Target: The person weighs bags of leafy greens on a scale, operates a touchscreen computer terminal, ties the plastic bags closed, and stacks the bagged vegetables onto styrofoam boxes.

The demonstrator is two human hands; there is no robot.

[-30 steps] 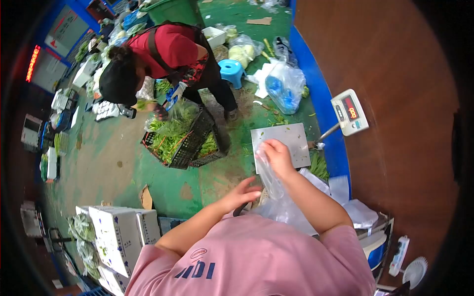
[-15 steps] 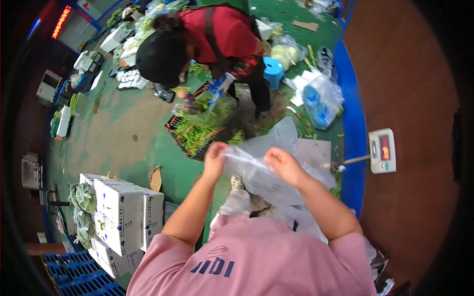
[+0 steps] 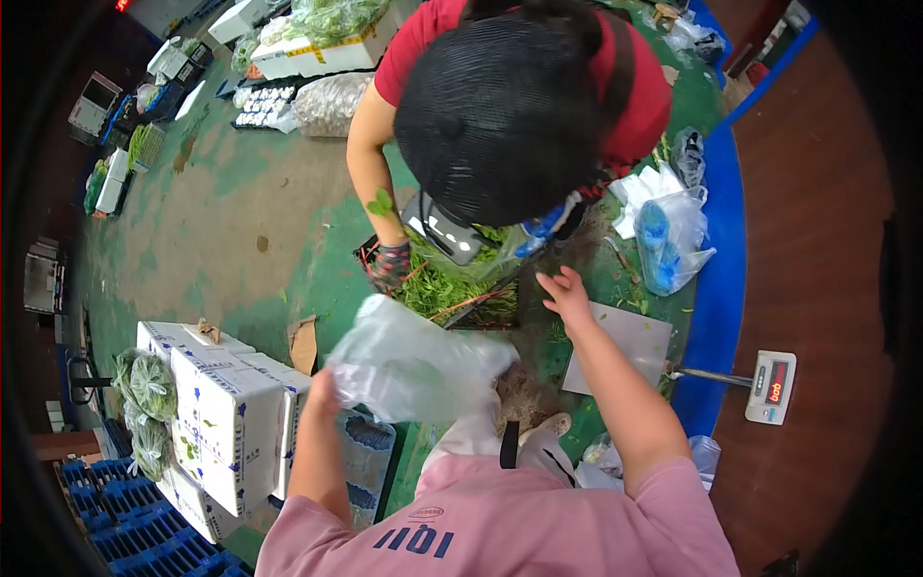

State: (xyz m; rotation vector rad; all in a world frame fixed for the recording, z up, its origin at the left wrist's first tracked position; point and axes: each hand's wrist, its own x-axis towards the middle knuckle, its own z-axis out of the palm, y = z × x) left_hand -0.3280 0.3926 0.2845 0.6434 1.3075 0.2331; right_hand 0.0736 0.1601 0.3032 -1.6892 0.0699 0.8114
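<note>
A clear plastic bag (image 3: 418, 361) hangs out in front of my lap, its near left edge gripped in my left hand (image 3: 325, 392). My right hand (image 3: 567, 296), apart from the bag, is stretched forward with its fingers spread and holding nothing. Just beyond the bag stands a black crate (image 3: 495, 310) filled with leafy greens (image 3: 437, 288). A co-worker in a red shirt and black cap (image 3: 500, 115) bends over it, one gloved hand (image 3: 389, 266) at the crate's left side. The co-worker's other hand is mostly hidden.
On my left are stacked white foam boxes (image 3: 216, 413) with bagged greens (image 3: 151, 385) and blue pallets (image 3: 125, 519). To the right lie a scale platform (image 3: 620, 351), its lit display (image 3: 771, 387), and a plastic bag with blue contents (image 3: 663, 245). Further boxes of vegetables (image 3: 322, 53) line the back.
My right hand has let go of the bag, which my left hand has carried leftward and lower. The co-worker has come closer and leans further over the crate.
</note>
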